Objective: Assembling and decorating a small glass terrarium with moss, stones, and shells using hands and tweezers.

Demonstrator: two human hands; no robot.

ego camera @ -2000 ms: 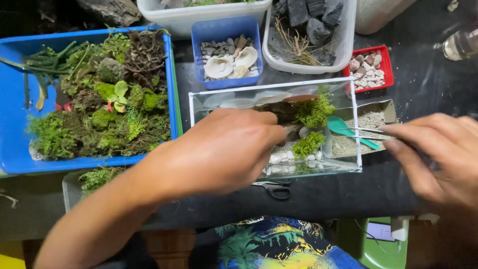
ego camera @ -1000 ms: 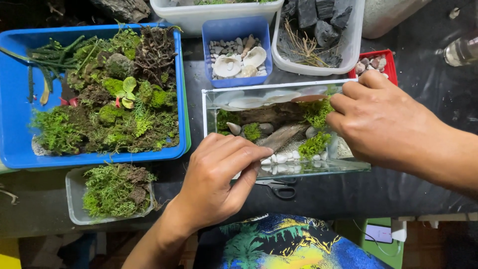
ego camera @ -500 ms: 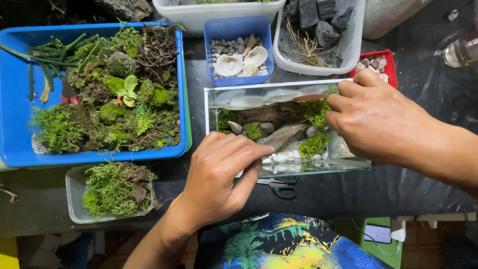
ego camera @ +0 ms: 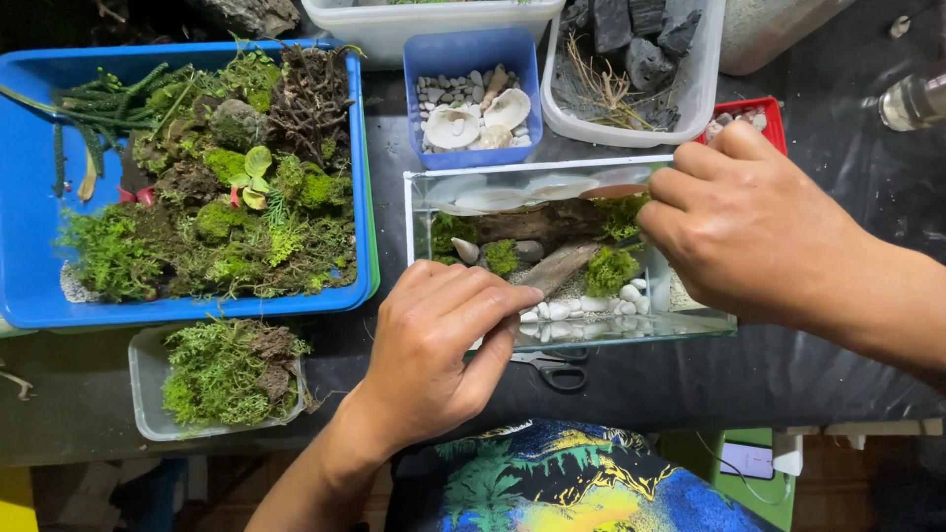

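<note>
Left hand rests curled on the glass tank's near rim, holding nothing; right hand reaches inside, fingers closed, perhaps pinching something hidden.

The glass tank sits central; the moss tray at nine o'clock, shell tub at twelve, scissors at six.

Access around the glass tank: its open top is partly covered by the right hand, with driftwood, moss clumps and white pebbles filling the floor. Scissors lie just beside the left hand. 2 moss trays crowd that hand's left; bare black table beyond the right wrist.
</note>
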